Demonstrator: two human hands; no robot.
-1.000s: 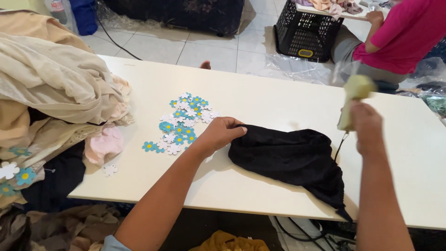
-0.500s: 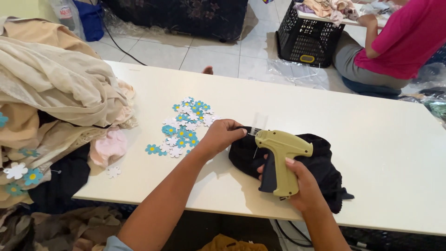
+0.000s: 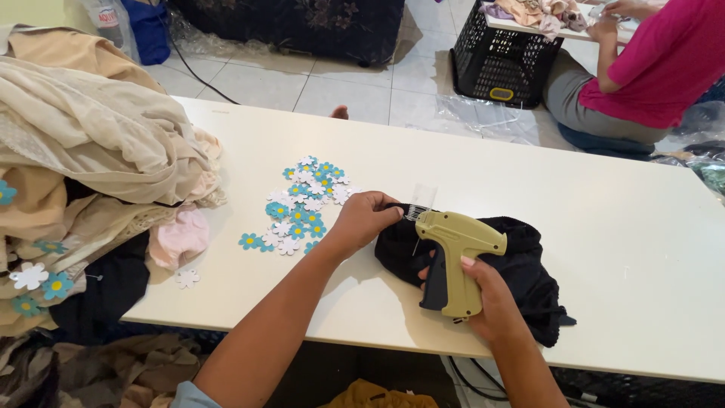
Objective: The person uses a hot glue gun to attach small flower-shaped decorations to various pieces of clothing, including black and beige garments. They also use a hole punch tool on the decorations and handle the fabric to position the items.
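A person sits at a white table. The right hand is wrapped tight around the handle of a tan tagging gun. The gun's nose points to 9 o'clock, at the edge of a black cloth. A clear strip of plastic pins sticks up from the top of the gun.

The left hand is closed in a pinch on the edge of the black cloth, right at the tip of the gun. The two hands are very near each other. The black cloth lies crumpled on the table, under and behind the gun, near the front edge.

At 9 o'clock from the left hand lies a bunch of little paper flowers, blue ones and white ones, flat on the table. At 9 o'clock from the flowers sits a big pile of cream and tan clothes, with a pink piece poking out at the bottom.

At 1 o'clock, well apart from the hands, another person in a pink shirt sits on the floor beside a black plastic basket.
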